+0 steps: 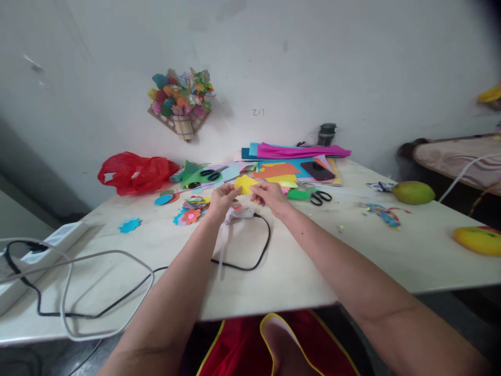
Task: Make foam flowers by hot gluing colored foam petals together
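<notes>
A yellow paper flower (245, 184) is stretched between my two hands above the table. My left hand (224, 201) pinches its left edge, and my right hand (270, 196) pinches the right edge. Just below them lies a white glue gun (241, 213) with a black cord and a clear glue stick at its back. Left of my left hand sit stacked paper flowers, a pink-and-orange one (191, 216) among them. A blue paper flower (130, 225) lies farther left. Black-handled scissors (321, 197) rest right of my right hand, beside a green piece (298, 194).
A red plastic bag (136, 173), more scissors (213, 173), coloured sheets (277, 170) and a phone (318, 171) lie along the back. A power strip (58, 240) with looping cables occupies the left. Mangoes (413, 192) are at the right. A flower basket (183, 102) hangs on the wall.
</notes>
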`<action>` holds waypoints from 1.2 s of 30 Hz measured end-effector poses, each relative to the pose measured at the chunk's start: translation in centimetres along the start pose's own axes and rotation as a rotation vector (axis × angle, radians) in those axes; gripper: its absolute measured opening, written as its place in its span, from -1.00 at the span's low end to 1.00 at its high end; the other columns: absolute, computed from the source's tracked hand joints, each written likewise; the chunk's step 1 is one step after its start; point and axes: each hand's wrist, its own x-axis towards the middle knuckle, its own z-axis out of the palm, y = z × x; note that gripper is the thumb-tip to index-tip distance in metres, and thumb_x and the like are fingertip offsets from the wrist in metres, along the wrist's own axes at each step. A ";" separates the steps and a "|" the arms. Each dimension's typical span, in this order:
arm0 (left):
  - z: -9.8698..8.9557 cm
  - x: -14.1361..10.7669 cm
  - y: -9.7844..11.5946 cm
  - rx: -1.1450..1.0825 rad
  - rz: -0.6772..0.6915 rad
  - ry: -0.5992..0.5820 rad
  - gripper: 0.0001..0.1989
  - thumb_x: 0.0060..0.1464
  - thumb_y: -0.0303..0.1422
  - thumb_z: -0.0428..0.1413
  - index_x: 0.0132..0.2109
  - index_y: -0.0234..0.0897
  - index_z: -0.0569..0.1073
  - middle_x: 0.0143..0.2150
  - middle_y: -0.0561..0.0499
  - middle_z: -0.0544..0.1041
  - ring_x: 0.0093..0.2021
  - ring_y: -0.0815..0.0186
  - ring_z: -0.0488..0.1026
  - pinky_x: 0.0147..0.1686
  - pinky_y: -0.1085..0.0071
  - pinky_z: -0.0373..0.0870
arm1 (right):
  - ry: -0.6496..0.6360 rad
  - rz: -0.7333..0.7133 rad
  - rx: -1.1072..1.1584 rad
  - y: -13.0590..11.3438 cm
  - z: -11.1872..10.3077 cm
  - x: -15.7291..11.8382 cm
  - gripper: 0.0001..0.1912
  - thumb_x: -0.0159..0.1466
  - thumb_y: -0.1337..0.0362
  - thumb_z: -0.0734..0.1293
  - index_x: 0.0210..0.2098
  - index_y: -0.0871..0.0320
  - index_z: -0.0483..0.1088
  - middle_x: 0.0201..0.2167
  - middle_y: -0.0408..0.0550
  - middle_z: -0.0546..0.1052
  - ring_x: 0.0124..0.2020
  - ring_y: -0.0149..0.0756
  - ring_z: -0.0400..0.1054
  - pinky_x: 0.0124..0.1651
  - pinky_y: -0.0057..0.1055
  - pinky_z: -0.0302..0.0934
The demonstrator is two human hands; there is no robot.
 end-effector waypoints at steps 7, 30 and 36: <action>-1.8 0.8 0.1 -0.129 0.104 0.320 -0.69 -0.20 -0.18 0.14 -0.34 -0.31 0.33 -0.44 0.02 0.49 -0.43 0.34 0.48 -0.51 0.51 0.30 | -0.244 -0.308 -0.827 0.4 2.1 -0.9 -0.64 0.01 0.40 0.26 -0.16 0.20 0.38 -0.24 0.01 0.49 -0.20 -0.26 0.34 -0.14 -0.39 0.16; -1.6 1.0 -2.6 -0.316 -0.102 0.107 -0.74 -0.17 -0.36 0.20 -0.34 -0.35 0.29 -0.43 -0.05 0.53 -0.42 0.29 0.51 -0.33 0.34 0.44 | 0.158 0.056 -0.503 -0.5 -3.9 0.7 -0.69 0.05 0.14 0.31 -0.31 0.25 0.41 -0.46 -0.02 0.49 -0.50 -0.37 0.33 -0.48 -0.50 0.16; -1.7 0.9 -3.1 -0.281 -0.145 0.015 -0.78 -0.16 -0.39 0.19 -0.33 -0.38 0.35 -0.39 -0.09 0.54 -0.34 0.27 0.52 -0.27 0.35 0.43 | -0.036 0.046 -0.204 -2.0 -4.8 0.1 -0.71 0.00 0.13 0.37 -0.52 0.28 0.36 -0.65 -0.10 0.42 -0.73 -0.56 0.10 -0.64 -0.54 0.06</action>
